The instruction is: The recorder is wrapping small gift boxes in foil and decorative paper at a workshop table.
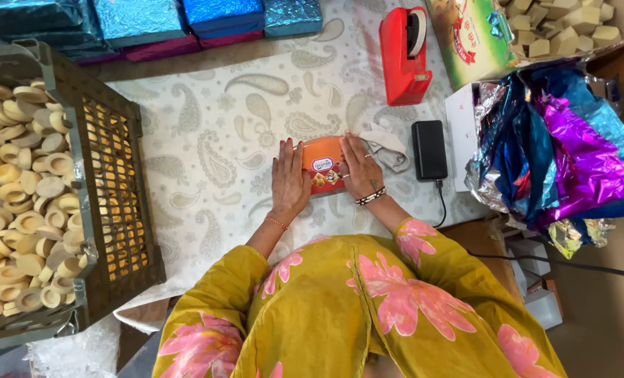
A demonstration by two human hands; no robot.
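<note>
A small orange box (322, 162) with a printed label lies on the paisley-patterned white cloth (214, 133). My left hand (289, 180) presses against its left side with the fingers flat. My right hand (359, 166) holds its right side, fingers spread over the edge. Both wrists wear bracelets. The box sits between the two hands, close to my body.
A dark plastic crate (109, 196) full of round tan cakes stands at the left. A red tape dispenser (403, 56), a black power bank (429, 149) with cable, a pile of shiny foil sheets (557, 147), blue wrapped boxes (144, 21) and a carton of tan blocks (557, 28) surround the cloth.
</note>
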